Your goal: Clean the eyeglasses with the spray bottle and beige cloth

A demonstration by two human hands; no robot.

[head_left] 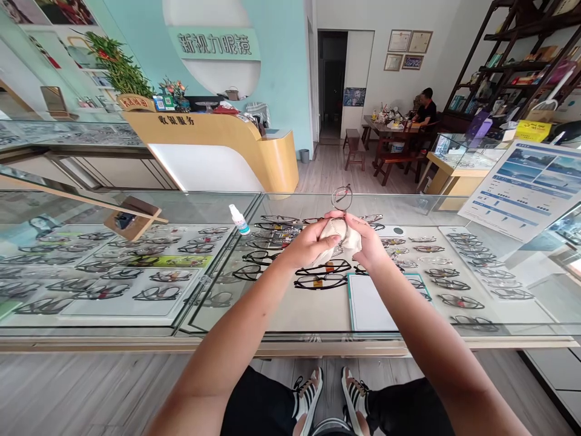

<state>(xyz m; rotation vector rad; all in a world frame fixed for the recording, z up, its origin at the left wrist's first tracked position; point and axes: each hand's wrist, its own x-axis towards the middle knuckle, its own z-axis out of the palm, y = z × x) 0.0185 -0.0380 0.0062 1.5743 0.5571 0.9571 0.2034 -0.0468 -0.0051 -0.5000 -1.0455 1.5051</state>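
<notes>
Above the middle of the counter (290, 324): left hand (311, 243) and right hand (370, 242), close together, both closed round a cloth (345, 237). Fingers curled tight on the cloth, thumbs pressed in. Glasses (342, 198) gripped through it, one round lens standing clear above the knuckles, the other wrapped and hidden. All held in the air over the counter glass, not touching it.

On top of the counter, left of the hands: a small spray bottle (238, 219), tilted. Toward the counter's near edge, below the right hand: a white pad (370, 306); on or under the glass, cannot tell. Under the counter glass: rows of frames (157, 293). Beyond the counter: a curved wooden desk (236, 145). Further beyond, to the right: a person (425, 109) seated at a table.
</notes>
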